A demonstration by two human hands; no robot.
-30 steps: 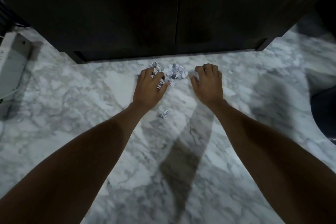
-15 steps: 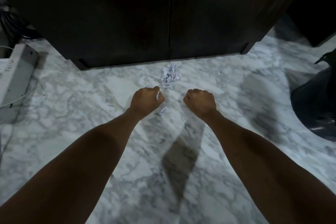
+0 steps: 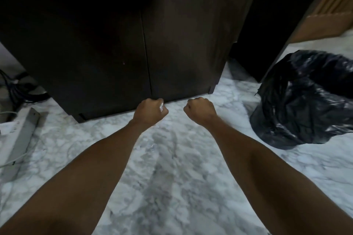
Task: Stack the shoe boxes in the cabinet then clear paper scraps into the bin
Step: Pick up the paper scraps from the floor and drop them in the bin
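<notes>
Forearms reach forward over the marble floor (image 3: 172,187). One small white fleck, probably a paper scrap (image 3: 152,146), lies on the floor between the forearms, near the left one.

Left hand (image 3: 150,111) is a closed fist, fingers curled round crumpled paper; a white bit of paper (image 3: 161,106) pokes out at the thumb side. Right hand (image 3: 199,109) is also fisted tight, but nothing shows in it, so cannot tell if it holds scraps.

Both fists sit just in front of the dark cabinet (image 3: 124,44), doors shut, no shoe boxes in view; stacking looks done. Bin with black liner (image 3: 305,101) stands on the floor to the right, well apart from both hands.

Risks, as judged:
- Paper protruding from the left fist could drop on the way to the bin if the grip loosens.
- Floor fleck blends with the marble veining, easy to miss.
- Liner mouth looks slumped; scraps released off-centre could land on the outside folds.
</notes>
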